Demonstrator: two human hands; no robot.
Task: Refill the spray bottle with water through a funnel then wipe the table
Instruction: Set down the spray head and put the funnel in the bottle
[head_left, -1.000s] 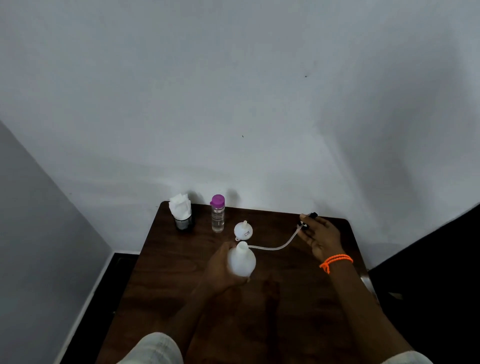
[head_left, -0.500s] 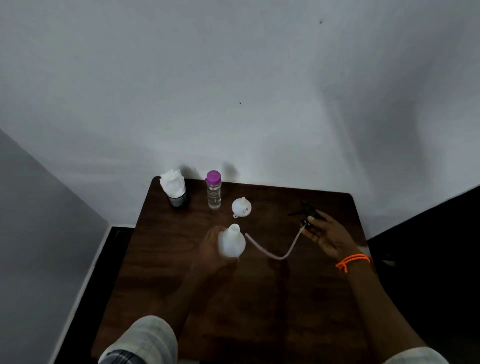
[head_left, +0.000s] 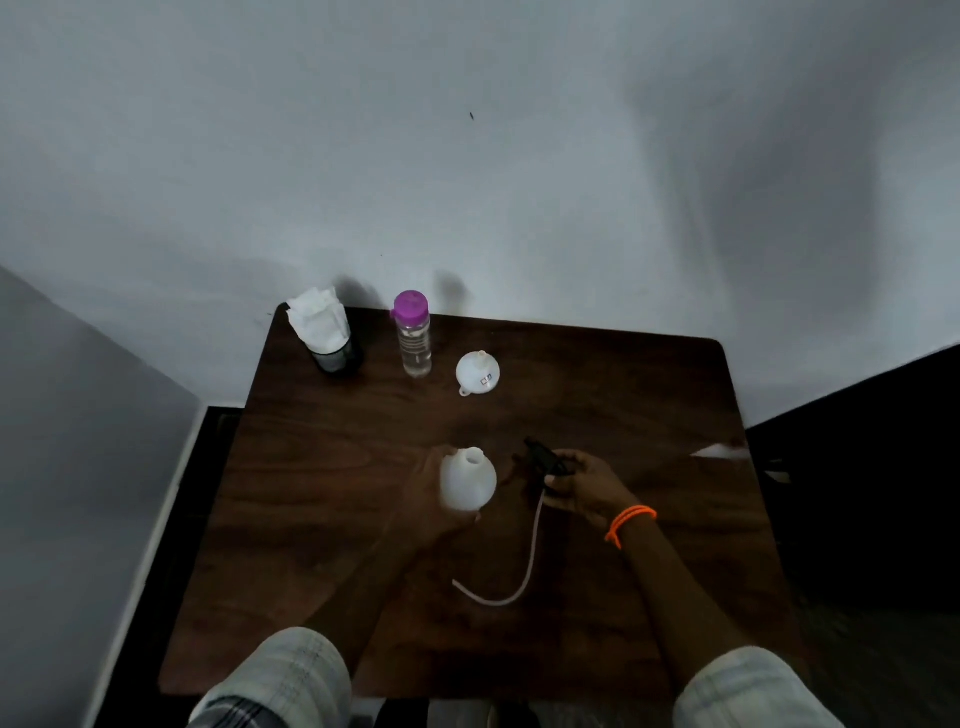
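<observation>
Gripping the one open spray bottle (head_left: 467, 479) upright in my left hand (head_left: 434, 493), fingers curled round its body, above mid-bench (head_left: 322, 467). My right hand (head_left: 587, 486), just beside it, pinches the single black sprayer head (head_left: 545, 460), tube (head_left: 511, 582) dangling. Farther back: one funnel (head_left: 478, 372), one purple-capped water bottle (head_left: 413, 333), one cup of tissues (head_left: 327, 332).

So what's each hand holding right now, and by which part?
The left hand holds the white spray bottle around its body, neck open. The right hand holds the black spray head; its tube hangs loose.
</observation>
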